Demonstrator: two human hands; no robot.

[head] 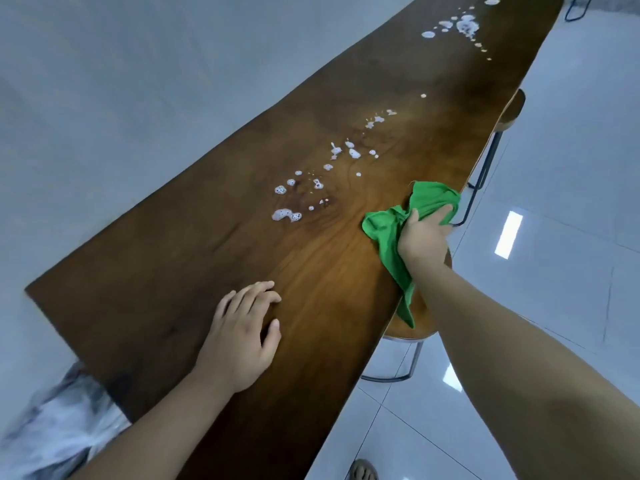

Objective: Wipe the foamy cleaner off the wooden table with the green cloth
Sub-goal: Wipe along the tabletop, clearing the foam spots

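A long wooden table (pixel 214 258) ran from the lower left of the frame to the upper right corner. The right hand (pixel 423 237) was at the table's right edge, right of centre in the frame, its fingers curled tight around a bunched green cloth (pixel 412 216). Part of the cloth stuck out above the hand and a loose tail hung down over the table edge toward a stool (pixel 412 337) below.

The left hand (pixel 242 336) lay on the wood in the lower middle of the frame, fingers spread and relaxed, gripping nothing, well apart from the right hand.

White blobs of foam (pixel 286 215) were scattered across the centre of the frame, just left of the cloth and not touching it, trailing up to the right. A second patch of foam (pixel 467 25) sat near the table's far end at the upper right. Glossy white floor tiles (pixel 571 188) filled the right side, and a sandalled foot (pixel 362 471) showed at the bottom edge.
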